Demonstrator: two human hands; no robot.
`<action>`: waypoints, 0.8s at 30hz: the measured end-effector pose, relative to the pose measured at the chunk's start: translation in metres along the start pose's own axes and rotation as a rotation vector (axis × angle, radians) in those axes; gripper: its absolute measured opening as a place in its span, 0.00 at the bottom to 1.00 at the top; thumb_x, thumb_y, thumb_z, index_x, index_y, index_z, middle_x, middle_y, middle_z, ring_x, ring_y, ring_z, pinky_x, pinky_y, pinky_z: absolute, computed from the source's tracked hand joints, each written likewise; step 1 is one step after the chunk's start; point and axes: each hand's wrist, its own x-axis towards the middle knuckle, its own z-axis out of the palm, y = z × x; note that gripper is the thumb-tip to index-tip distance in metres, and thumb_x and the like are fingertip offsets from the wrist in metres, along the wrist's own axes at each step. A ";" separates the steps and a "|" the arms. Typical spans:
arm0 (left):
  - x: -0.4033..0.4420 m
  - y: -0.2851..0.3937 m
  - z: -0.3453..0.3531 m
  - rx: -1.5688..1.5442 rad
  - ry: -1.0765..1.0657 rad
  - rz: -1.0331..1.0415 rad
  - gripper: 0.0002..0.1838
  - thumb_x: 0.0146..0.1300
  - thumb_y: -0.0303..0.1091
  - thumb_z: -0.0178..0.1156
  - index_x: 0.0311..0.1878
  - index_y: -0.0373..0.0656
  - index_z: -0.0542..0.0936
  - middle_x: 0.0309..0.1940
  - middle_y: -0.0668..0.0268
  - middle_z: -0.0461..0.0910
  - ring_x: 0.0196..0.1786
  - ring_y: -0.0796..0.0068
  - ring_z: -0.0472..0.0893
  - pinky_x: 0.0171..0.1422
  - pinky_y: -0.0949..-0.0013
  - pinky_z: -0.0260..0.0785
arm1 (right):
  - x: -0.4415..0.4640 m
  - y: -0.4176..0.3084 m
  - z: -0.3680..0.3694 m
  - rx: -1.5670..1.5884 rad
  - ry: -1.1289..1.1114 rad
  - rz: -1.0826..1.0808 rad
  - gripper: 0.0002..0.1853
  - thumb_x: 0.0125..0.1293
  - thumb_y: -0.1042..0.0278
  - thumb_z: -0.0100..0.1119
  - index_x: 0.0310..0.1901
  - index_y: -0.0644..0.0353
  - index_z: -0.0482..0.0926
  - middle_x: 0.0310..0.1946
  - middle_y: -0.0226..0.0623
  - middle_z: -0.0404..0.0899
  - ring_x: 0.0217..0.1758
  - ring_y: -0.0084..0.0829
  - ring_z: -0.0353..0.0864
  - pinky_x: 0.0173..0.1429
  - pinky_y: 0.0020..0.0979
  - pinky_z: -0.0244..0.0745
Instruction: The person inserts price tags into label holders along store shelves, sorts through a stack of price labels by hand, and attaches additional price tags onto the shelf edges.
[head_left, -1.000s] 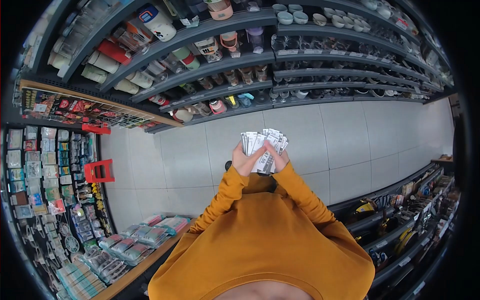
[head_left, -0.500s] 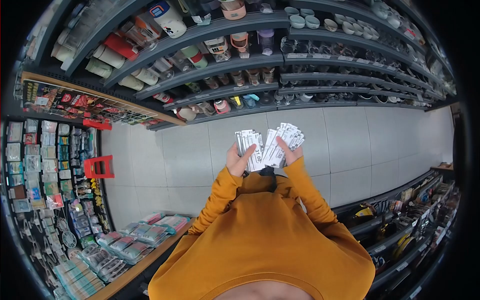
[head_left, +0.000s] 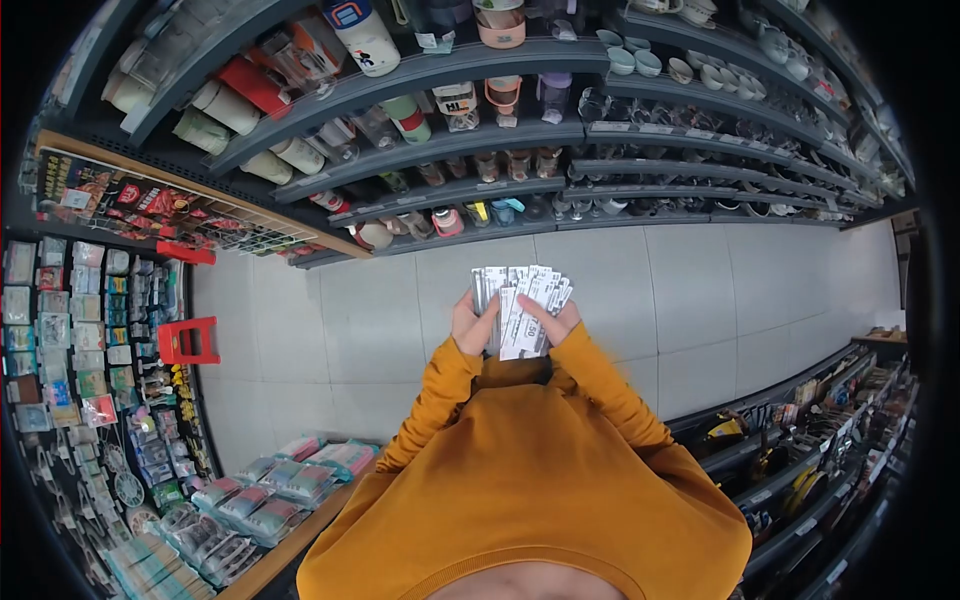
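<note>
A fanned bundle of white printed price tags (head_left: 526, 325) is held in front of my body, above the floor. My left hand (head_left: 474, 322) grips its left side with the thumb laid over the tags. On the other side my right hand (head_left: 556, 321) is closed on more of the tags, its thumb pressing on one with large black figures. The two fans overlap in the middle, so I cannot tell where one ends. Both sets of fingers are mostly hidden behind the tags.
Ahead stand dark shelves (head_left: 480, 150) with cups, bottles and bowls. A red stool (head_left: 188, 341) is on the floor at left, beside hanging packets (head_left: 87, 335). Packaged goods (head_left: 255, 500) lie on a low display at lower left. Another shelf (head_left: 800, 450) runs along the right.
My right hand has moved left and slightly down, bringing its tags over those in my left hand. The two separate fans now overlap. The camera view has shifted a little.
</note>
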 end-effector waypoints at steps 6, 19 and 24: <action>0.008 0.004 -0.048 -0.262 -0.023 -0.108 0.12 0.67 0.28 0.54 0.51 0.33 0.74 0.43 0.65 0.80 0.41 0.80 0.78 0.48 0.76 0.70 | 0.018 0.011 0.048 0.096 0.041 -0.053 0.18 0.60 0.67 0.66 0.50 0.66 0.77 0.44 0.35 0.81 0.45 0.23 0.79 0.50 0.26 0.74; 0.035 0.053 -0.164 -0.213 -0.022 -0.040 0.14 0.62 0.27 0.62 0.49 0.33 0.75 0.42 0.65 0.81 0.41 0.82 0.78 0.46 0.77 0.70 | 0.048 0.006 0.157 0.031 0.117 -0.159 0.18 0.59 0.70 0.66 0.49 0.67 0.76 0.43 0.36 0.81 0.44 0.23 0.80 0.48 0.25 0.74; 0.040 0.064 -0.181 -0.245 -0.053 -0.121 0.13 0.63 0.28 0.61 0.49 0.34 0.75 0.41 0.65 0.81 0.41 0.82 0.78 0.46 0.78 0.70 | 0.053 0.007 0.179 -0.003 0.180 -0.148 0.17 0.59 0.71 0.66 0.49 0.67 0.77 0.41 0.34 0.81 0.42 0.22 0.79 0.47 0.24 0.74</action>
